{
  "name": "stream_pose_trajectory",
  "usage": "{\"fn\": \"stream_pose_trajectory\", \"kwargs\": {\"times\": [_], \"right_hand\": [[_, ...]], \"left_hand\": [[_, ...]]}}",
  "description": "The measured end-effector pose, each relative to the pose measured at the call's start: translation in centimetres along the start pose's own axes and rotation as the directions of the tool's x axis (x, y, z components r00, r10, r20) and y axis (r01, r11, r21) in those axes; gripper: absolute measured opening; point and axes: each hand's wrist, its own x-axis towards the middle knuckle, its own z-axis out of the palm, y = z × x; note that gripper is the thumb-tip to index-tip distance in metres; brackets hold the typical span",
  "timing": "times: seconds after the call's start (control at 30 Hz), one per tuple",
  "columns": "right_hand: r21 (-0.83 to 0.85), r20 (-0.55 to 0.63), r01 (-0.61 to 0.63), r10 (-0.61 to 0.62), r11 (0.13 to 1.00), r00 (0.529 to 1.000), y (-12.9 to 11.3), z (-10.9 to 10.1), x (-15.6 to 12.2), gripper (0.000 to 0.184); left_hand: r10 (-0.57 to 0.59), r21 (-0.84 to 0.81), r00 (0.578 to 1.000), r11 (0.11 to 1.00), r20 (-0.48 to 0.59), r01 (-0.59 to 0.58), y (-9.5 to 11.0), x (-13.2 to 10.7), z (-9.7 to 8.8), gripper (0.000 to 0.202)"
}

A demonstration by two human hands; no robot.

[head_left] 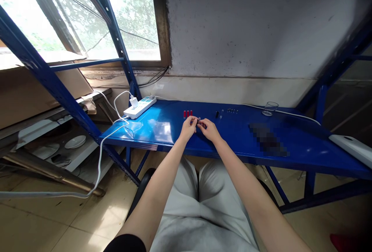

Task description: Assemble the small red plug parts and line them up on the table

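Over the middle of the blue table (pixel 232 141), my left hand (pixel 189 126) and my right hand (pixel 209 128) meet at the fingertips. Both are closed in a pinch around something small, pale at its top, which is too small to name. Just beyond my left hand stand several small red cylinders (pixel 187 114) in a row. Past my right hand are a small black piece (pixel 217 114) and small clear pieces (pixel 221 114). A group of tiny pale pieces (pixel 232 111) lies a little farther right.
At the back left sits a white power strip (pixel 141 107) with a plug and cable. A clear glass (pixel 270 108) stands at the back right, near a white cable. A blurred dark item (pixel 269 139) lies on the right. Blue frame posts (pixel 52 77) rise at the sides.
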Motion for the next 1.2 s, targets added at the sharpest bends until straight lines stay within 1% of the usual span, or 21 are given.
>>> {"fn": "stream_pose_trajectory", "kwargs": {"times": [0.2, 0.33, 0.47, 0.6, 0.67, 0.73, 0.8, 0.87, 0.97, 1.03, 1.1, 1.2], "right_hand": [[0.01, 0.05, -0.018, 0.017, 1.0, 0.999, -0.1, 0.0, 0.0, 0.023], [0.001, 0.037, -0.027, 0.027, 1.0, 0.999, 0.0, 0.1, 0.1, 0.024], [-0.009, -0.013, -0.045, 0.044, 0.999, 0.999, 0.1, 0.2, 0.0, 0.025], [-0.018, -0.087, -0.147, 0.145, 0.989, 0.986, -0.1, 0.1, 0.0, 0.025], [-0.025, -0.125, -0.228, 0.224, 0.973, 0.967, 0.1, -0.2, 0.1, 0.024], [-0.044, -0.145, -0.326, 0.317, 0.944, 0.937, 0.5, -0.8, 0.3, 0.024], [-0.071, -0.152, -0.442, 0.428, 0.894, 0.891, 1.2, -1.8, 0.5, 0.022], [-0.107, -0.148, -0.517, 0.5, 0.85, 0.853, 2.2, -2.9, 0.7, 0.019], [-0.185, -0.183, -0.567, 0.539, 0.803, 0.822, 3.6, -4.6, 1.0, 0.016], [-0.223, -0.206, -0.597, 0.561, 0.771, 0.802, 4.4, -5.3, 1.0, 0.017], [-0.246, -0.188, -0.615, 0.585, 0.749, 0.789, 5.0, -5.6, 1.1, 0.017], [-0.289, -0.164, -0.631, 0.613, 0.72, 0.773, 5.7, -5.5, 1.4, 0.018]], "left_hand": [[-0.023, -0.058, 0.999, 0.998, 0.031, 0.025, -0.1, 0.0, 0.0, 0.016], [-0.051, -0.081, 0.998, 0.995, 0.021, 0.052, 0.0, 0.0, 0.0, 0.015], [-0.048, -0.083, 0.998, 0.996, -0.041, 0.045, 0.3, -0.1, -0.2, 0.013], [-0.038, -0.051, 0.992, 0.998, -0.123, 0.032, 0.8, -0.4, -0.3, 0.012], [-0.04, -0.035, 0.991, 0.999, -0.13, 0.035, 1.0, -0.5, -0.4, 0.011], [-0.042, -0.019, 0.99, 0.999, -0.132, 0.039, 1.1, -0.6, -0.5, 0.01], [-0.046, -0.007, 0.989, 0.999, -0.14, 0.046, 1.1, -0.6, -0.5, 0.01], [-0.053, -0.001, 0.988, 0.999, -0.145, 0.054, 1.0, -0.6, -0.6, 0.01], [-0.064, 0.002, 0.987, 0.998, -0.15, 0.065, 0.9, -0.6, -0.6, 0.01], [-0.066, 0.003, 0.987, 0.998, -0.148, 0.067, 0.9, -0.6, -0.6, 0.01], [-0.062, 0.003, 0.988, 0.998, -0.143, 0.063, 0.8, -0.6, -0.6, 0.011], [-0.059, 0.007, 0.988, 0.998, -0.14, 0.06, 0.6, -0.5, -0.6, 0.01]]}}
